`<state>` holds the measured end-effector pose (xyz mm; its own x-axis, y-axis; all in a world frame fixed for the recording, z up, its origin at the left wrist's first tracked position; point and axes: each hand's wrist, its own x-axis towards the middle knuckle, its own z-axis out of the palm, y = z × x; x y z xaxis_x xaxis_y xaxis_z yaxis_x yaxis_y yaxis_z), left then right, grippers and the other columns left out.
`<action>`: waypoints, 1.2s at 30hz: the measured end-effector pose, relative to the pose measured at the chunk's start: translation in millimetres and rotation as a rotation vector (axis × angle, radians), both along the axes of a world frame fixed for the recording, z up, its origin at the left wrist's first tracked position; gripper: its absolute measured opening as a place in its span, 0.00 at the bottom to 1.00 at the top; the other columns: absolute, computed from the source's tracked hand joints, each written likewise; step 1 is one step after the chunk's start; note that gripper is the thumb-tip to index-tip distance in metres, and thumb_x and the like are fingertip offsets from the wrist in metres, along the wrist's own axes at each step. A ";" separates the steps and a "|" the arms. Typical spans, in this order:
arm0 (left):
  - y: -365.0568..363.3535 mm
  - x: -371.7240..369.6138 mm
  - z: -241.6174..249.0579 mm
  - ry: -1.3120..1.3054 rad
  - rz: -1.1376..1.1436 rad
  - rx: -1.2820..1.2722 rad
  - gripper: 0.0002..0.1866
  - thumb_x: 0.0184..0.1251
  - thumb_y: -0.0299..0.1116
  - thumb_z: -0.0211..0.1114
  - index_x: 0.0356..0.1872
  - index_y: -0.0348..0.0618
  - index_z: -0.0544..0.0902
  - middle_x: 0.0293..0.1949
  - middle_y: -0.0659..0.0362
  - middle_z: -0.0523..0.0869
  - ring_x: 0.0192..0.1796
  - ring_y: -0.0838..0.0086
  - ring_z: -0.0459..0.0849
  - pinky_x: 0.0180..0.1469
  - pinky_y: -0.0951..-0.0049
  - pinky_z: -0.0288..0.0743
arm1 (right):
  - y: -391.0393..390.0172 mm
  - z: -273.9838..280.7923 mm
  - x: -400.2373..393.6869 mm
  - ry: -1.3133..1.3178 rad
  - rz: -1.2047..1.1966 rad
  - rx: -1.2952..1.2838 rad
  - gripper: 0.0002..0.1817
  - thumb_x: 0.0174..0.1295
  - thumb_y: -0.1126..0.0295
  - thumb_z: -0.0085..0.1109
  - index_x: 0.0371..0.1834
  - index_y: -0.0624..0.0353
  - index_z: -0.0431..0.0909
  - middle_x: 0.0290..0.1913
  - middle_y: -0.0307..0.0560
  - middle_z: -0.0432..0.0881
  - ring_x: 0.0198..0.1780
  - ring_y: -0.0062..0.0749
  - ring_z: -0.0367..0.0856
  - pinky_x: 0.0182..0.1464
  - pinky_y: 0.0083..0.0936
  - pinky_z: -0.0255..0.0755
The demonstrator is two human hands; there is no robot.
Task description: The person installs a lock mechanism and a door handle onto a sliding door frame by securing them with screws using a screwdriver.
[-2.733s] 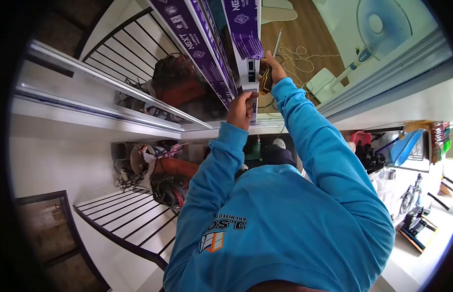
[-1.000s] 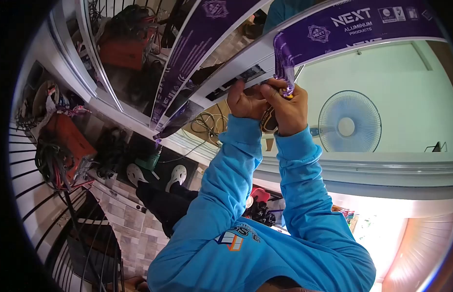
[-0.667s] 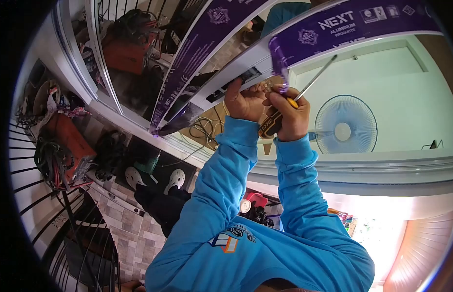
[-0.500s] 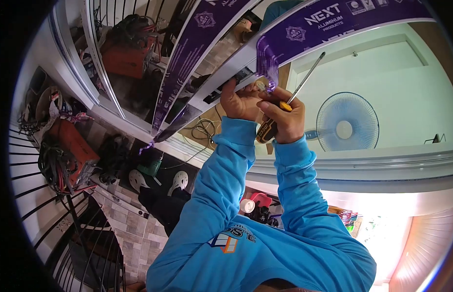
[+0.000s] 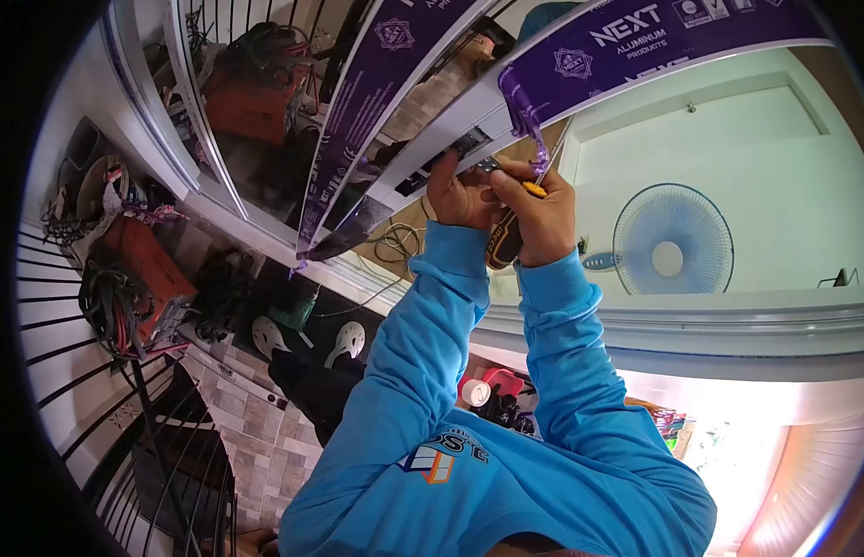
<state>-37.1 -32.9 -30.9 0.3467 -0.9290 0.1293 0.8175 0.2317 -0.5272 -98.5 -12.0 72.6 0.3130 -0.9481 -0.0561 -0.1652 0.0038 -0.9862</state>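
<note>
My left hand is at the aluminum frame, its fingers bent beside the dark lock slot. My right hand is closed round a screwdriver with a black and yellow handle; its shaft points up and away. Between the fingertips of both hands sits a small dark metal part; which fingers grip it is hard to tell. A loose strip of purple film hangs from the frame beside my right fingers.
A blue fan stands behind the frame at the right. On the left are an orange toolbox with cables and black railings. A green power tool lies on the floor near my shoes.
My right hand has moved closer to my left, and the screwdriver shaft has swung more upright. The small dark part now shows between my fingers. The whole view has shifted slightly.
</note>
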 end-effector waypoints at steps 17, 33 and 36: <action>-5.0 -3.5 -2.9 -0.042 0.155 -0.132 0.25 0.65 0.47 0.59 0.55 0.39 0.77 0.50 0.51 0.83 0.51 0.59 0.82 0.56 0.57 0.76 | -2.7 1.6 22.6 0.126 0.010 -0.278 0.07 0.51 0.81 0.67 0.33 0.69 0.81 0.27 0.46 0.83 0.27 0.23 0.80 0.32 0.19 0.75; 3.1 -3.5 8.4 -0.194 0.193 -0.067 0.24 0.62 0.49 0.63 0.53 0.41 0.79 0.48 0.54 0.84 0.52 0.61 0.82 0.59 0.55 0.74 | -25.3 1.3 20.9 0.263 0.155 -0.441 0.16 0.47 0.80 0.68 0.41 0.65 0.78 0.37 0.43 0.84 0.38 0.22 0.82 0.43 0.20 0.76; -1.1 -6.9 11.2 -0.113 0.215 0.002 0.23 0.63 0.46 0.61 0.53 0.41 0.79 0.49 0.53 0.84 0.51 0.59 0.82 0.58 0.55 0.74 | -29.3 6.3 17.8 0.314 0.203 -0.468 0.16 0.47 0.81 0.67 0.41 0.65 0.78 0.37 0.43 0.85 0.39 0.23 0.83 0.43 0.21 0.77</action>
